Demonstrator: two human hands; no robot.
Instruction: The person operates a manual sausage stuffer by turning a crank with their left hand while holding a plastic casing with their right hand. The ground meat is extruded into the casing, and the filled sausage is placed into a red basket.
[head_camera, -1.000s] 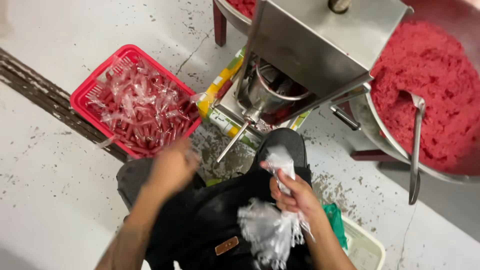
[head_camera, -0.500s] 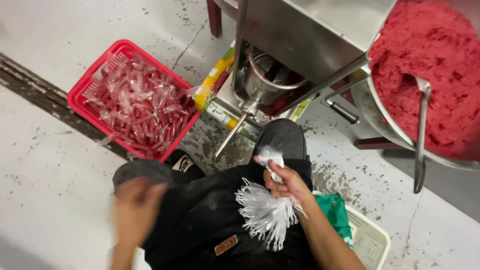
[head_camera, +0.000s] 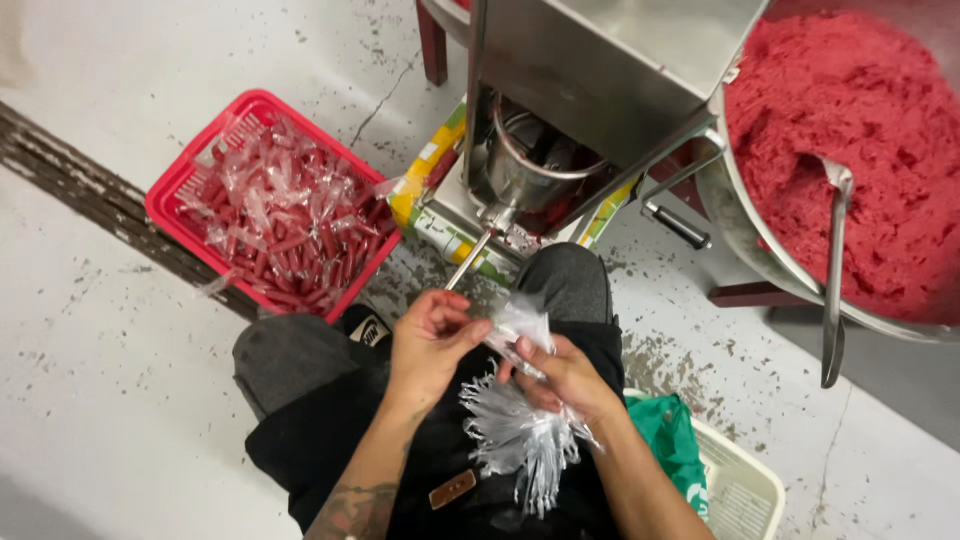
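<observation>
Over the person's lap, the left hand (head_camera: 430, 340) and right hand (head_camera: 560, 375) are meeting, each grip pinching one clear plastic sleeve (head_camera: 520, 330) between thumb and fingertips, while the right hand is also clutching a bunch of clear sleeves (head_camera: 520, 440) hanging toward 6 o'clock. At 12 o'clock a steel filling machine (head_camera: 560, 120) is pointing its nozzle (head_camera: 468, 260) at the hands; at 10 o'clock a red basket (head_camera: 175, 195) of filled sleeves is sitting on the floor, and at 2 o'clock a steel basin (head_camera: 740, 230) is holding red paste and a ladle (head_camera: 835, 270).

A red basket (head_camera: 180, 200) of wrapped sausages, a steel machine (head_camera: 610, 70), a bowl (head_camera: 740, 240) of red mince
</observation>
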